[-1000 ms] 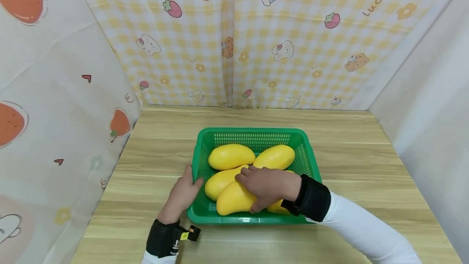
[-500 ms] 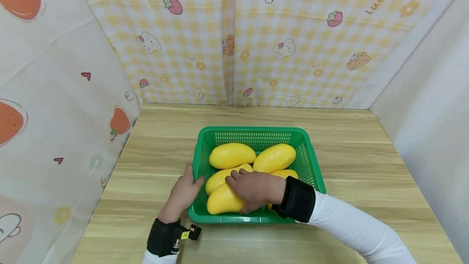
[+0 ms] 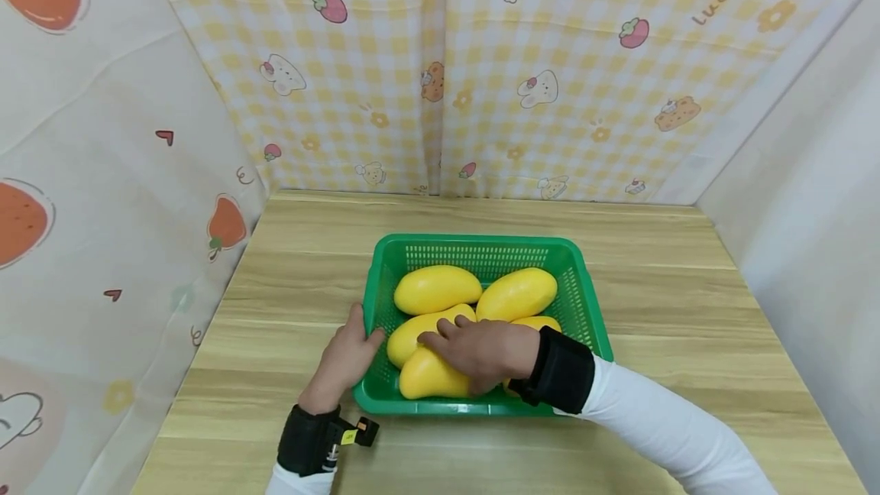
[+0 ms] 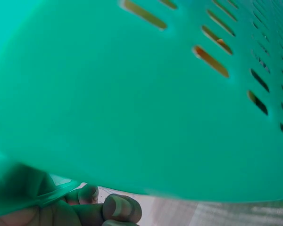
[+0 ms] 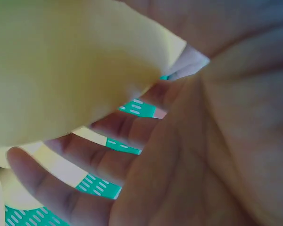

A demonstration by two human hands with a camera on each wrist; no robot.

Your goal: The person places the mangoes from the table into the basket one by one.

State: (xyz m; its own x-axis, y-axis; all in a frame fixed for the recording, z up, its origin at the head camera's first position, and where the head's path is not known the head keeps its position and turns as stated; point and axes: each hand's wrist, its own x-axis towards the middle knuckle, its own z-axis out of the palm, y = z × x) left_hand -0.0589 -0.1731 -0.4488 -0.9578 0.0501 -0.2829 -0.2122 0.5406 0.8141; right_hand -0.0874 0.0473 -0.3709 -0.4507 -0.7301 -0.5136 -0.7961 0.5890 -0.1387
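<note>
A green plastic basket [image 3: 474, 238] holds several yellow mangoes. At its left side my left hand [image 3: 346, 356] grips the rim, thumb over the top. The left wrist view is mostly filled by the slotted green wall [image 4: 122, 103], and curled fingers [image 4: 122, 207] show under its edge. Inside the basket, my right hand [image 3: 484, 348] holds a mango [image 3: 429, 374] at the front, fingers on its far side. Seen from the right wrist, that mango [image 5: 75, 70] lies against curved fingers [image 5: 87, 153]; the thumb is mostly hidden there.
Other mangoes lie close by: one at back left [image 3: 438, 289], one at back right [image 3: 517, 295], one just behind the held mango [image 3: 409, 340]. Another mango [image 3: 539, 323] is partly covered by the right wrist. Wood-grain tabletop [image 3: 309, 250] surrounds the basket, with patterned cloth [image 3: 385, 151] behind.
The front mango and my right hand first shifted left, then the mango slid slightly back right and turned a little. My left hand has stayed on the basket rim.
</note>
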